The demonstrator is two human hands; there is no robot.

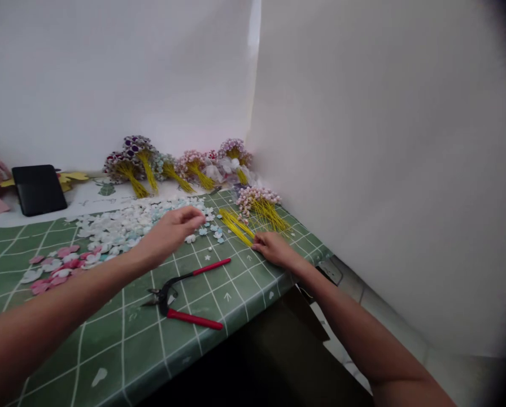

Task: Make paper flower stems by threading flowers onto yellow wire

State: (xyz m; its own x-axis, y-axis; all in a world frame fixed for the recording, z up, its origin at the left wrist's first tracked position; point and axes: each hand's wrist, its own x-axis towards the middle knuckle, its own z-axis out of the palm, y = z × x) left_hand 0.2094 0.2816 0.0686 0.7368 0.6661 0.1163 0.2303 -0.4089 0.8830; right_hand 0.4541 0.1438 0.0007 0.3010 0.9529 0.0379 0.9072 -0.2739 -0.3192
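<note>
My left hand (177,226) is above the right side of a spread of white and pale blue foam flowers (121,226). Its fingers are pressed together, and whatever is between them is too small or hidden to make out. Near the table's right edge, my right hand (274,249) has its fingertips closed on the near end of loose yellow wire stems (235,227). Just behind that hand lies a bundle of pale pink buds (259,198) on yellow stems. Red-handled pliers (165,299) lie spread apart on the tabletop in front of both hands.
A green checked cloth (109,333) covers the table. Pink and white flowers (60,268) lie to the left. Several finished flower bunches (138,155) lean along the white wall, with a black flat device (39,189) farther left. A pale wall (384,186) stands close on the right.
</note>
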